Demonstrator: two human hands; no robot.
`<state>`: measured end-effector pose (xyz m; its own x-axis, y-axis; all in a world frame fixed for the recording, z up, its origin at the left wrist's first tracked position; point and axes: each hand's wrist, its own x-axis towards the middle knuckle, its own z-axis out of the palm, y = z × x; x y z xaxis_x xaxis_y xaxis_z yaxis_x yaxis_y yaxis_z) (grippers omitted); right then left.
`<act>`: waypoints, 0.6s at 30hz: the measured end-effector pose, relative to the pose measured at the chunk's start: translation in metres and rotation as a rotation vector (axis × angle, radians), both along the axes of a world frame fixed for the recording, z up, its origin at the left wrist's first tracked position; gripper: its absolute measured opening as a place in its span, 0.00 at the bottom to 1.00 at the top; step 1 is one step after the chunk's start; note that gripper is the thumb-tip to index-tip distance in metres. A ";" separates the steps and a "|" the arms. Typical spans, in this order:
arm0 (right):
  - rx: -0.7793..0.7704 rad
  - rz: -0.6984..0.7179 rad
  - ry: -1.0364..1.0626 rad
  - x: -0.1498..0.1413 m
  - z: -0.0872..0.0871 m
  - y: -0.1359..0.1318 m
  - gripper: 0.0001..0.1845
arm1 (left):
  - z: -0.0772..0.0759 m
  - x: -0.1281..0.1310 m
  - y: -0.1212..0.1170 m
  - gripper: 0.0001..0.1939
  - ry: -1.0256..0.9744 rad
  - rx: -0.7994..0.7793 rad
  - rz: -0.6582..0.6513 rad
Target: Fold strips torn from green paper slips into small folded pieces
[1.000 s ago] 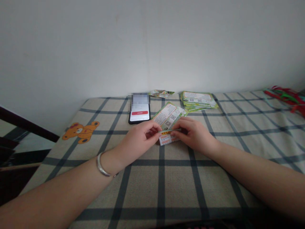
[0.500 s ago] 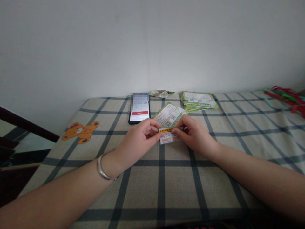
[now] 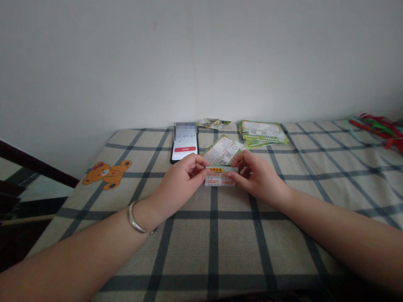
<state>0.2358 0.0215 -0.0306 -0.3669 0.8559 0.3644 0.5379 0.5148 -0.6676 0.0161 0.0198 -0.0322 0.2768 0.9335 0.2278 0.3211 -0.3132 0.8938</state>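
Between both hands is a small printed leaflet (image 3: 217,181), with a fold along its upper edge where a yellow strip with red lettering shows. My left hand (image 3: 189,176) pinches its left end between thumb and fingers. At the right end, my right hand (image 3: 256,176) is closed on it, thumb in front and fingers behind. Just beyond the hands a green-and-white flyer (image 3: 225,150) lies flat and slanted on the checked cloth, its near part hidden by the hands and the held leaflet.
A phone (image 3: 185,149) with a timer on its screen lies left of the flyer. By the wall are a folded paper piece (image 3: 214,123) and a stack of flyers (image 3: 263,132). Red and green strips (image 3: 382,130) lie far right. A bear picture (image 3: 107,174) decorates the cloth.
The leaflet has turned more level and shifted slightly left and up. More of its yellow strip is uncovered as my right thumb has moved rightward. My left hand has moved slightly.
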 end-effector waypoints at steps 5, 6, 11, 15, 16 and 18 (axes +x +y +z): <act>0.175 0.038 -0.129 -0.001 0.007 -0.001 0.08 | -0.001 0.000 -0.004 0.05 0.091 0.135 -0.022; 0.194 0.053 -0.137 -0.002 0.008 -0.001 0.08 | -0.001 0.001 -0.005 0.04 0.096 0.154 -0.028; 0.198 0.088 -0.124 -0.006 0.010 -0.003 0.06 | 0.003 0.005 -0.009 0.03 0.133 0.213 -0.043; 0.104 0.045 -0.070 -0.008 0.009 -0.003 0.06 | 0.003 0.004 -0.008 0.07 0.132 0.230 -0.054; 0.083 0.035 -0.041 -0.007 0.009 -0.002 0.06 | 0.003 0.004 -0.008 0.09 0.106 0.228 -0.057; 0.069 0.023 0.026 -0.006 0.008 -0.001 0.07 | 0.003 0.004 -0.008 0.10 0.054 0.229 -0.061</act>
